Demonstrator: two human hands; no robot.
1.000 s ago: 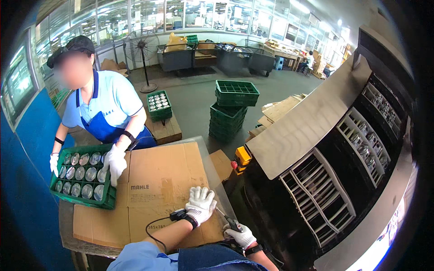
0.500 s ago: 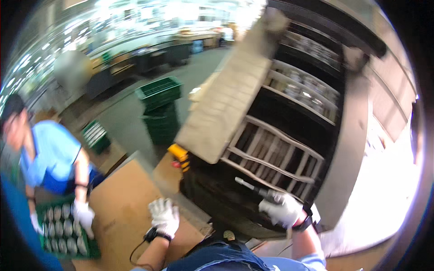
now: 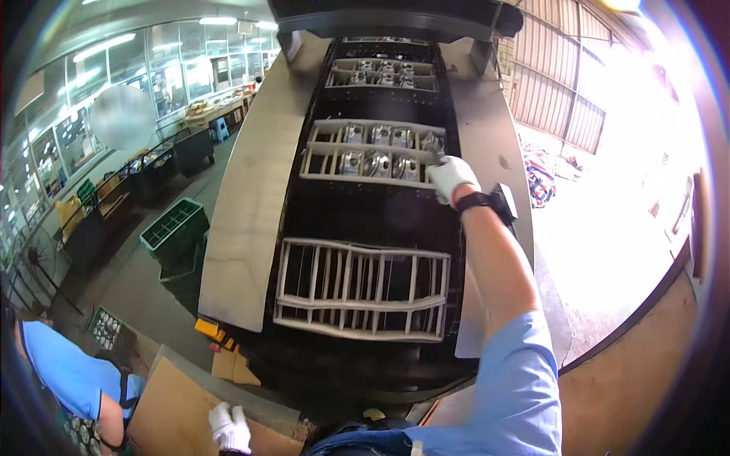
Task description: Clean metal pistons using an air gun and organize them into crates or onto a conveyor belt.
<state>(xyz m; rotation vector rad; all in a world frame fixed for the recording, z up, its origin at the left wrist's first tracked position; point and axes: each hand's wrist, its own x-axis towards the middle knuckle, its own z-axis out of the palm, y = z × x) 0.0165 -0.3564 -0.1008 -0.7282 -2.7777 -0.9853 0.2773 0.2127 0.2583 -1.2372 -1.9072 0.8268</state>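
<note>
My right hand (image 3: 452, 179), in a white glove, reaches out to the right end of a pale metal rack (image 3: 369, 181) on the black conveyor. Its fingers are closed around a grey metal hand tool (image 3: 436, 156), largely hidden by the glove; the exact kind does not show. The tool's tip is by a shiny metal part (image 3: 431, 142) at the rack's end. Two rows of similar silver parts (image 3: 378, 164) sit in that rack. Down at the lower left, my gloved left hand (image 3: 230, 429) rests open on a brown cardboard sheet (image 3: 171, 403), fingers extended.
A rack without silver parts (image 3: 361, 289) lies nearer on the conveyor (image 3: 365, 213); another loaded rack (image 3: 380, 76) is farther off. Metal side panels (image 3: 251, 197) flank the belt. Green crates (image 3: 176, 228) stand left. A co-worker in blue (image 3: 72, 365) is at lower left, beside metal parts.
My view has swung to face the conveyor squarely. My right hand has stretched forward with the tool, from beside the near rack to the loaded one. My left hand stays on the cardboard.
</note>
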